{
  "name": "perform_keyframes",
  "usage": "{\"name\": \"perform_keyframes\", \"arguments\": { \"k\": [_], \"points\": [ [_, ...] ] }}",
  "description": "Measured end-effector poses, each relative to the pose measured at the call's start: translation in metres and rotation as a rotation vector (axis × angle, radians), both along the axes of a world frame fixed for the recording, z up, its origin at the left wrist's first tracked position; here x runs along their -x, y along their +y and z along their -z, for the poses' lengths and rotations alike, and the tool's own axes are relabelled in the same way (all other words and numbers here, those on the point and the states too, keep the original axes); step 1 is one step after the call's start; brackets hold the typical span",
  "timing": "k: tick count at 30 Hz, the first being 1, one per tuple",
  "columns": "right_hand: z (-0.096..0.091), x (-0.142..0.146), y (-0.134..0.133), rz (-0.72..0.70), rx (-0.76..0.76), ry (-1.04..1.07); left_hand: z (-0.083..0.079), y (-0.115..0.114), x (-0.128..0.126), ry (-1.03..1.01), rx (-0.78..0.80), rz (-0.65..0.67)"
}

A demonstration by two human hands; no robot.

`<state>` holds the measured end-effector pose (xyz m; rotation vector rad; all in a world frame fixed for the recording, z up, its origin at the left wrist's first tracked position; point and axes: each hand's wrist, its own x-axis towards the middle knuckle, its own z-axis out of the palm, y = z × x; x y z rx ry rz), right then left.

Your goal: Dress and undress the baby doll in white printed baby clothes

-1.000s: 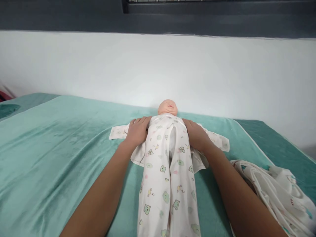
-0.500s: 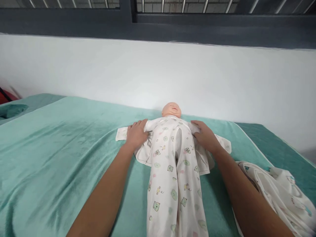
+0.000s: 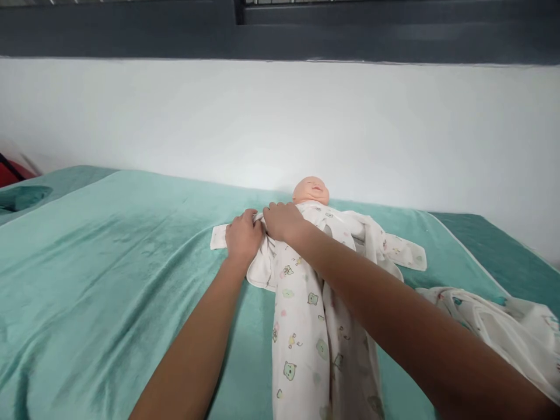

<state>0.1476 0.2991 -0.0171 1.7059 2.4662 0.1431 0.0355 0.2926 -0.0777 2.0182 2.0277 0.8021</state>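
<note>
A baby doll [image 3: 311,190] lies on its back on a teal blanket [image 3: 109,256], head toward the wall. It wears a white romper [image 3: 306,303] printed with small animals. My left hand [image 3: 243,236] grips the romper's cloth at the doll's shoulder on the left, fingers curled. My right hand [image 3: 282,220] has crossed over the doll's chest and pinches the same cloth right beside the left hand. The romper's right flap and sleeve [image 3: 402,251] lie spread out on the blanket.
A crumpled white printed cloth [image 3: 494,326] lies at the right. A white wall [image 3: 280,122] rises directly behind the doll's head, with a dark window frame above. A red object [image 3: 9,172] shows at the far left edge.
My right hand has left the doll's right side and crossed over to the left shoulder, beside my left hand. The left hand has curled onto the cloth there.
</note>
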Motion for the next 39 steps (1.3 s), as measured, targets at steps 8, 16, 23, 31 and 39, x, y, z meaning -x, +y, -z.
{"name": "perform_keyframes", "arguments": {
  "k": [8,16,23,31,39],
  "points": [
    [-0.025,-0.027,0.002,-0.016,0.081,-0.087,0.003,-0.001,0.006,-0.076,-0.014,-0.034],
    [-0.015,-0.02,0.002,-0.167,0.145,-0.048,0.016,0.008,0.008,-0.349,-0.005,-0.018],
    [-0.029,-0.029,-0.004,-0.15,0.125,-0.011,0.022,0.013,0.013,-0.537,-0.016,0.029],
    [-0.049,-0.059,-0.017,-0.093,-0.011,-0.07,0.015,0.007,0.012,-0.308,0.069,0.031],
    [-0.035,-0.035,-0.016,-0.136,0.015,0.017,0.004,-0.001,0.002,0.186,-0.098,0.138]
  ]
}}
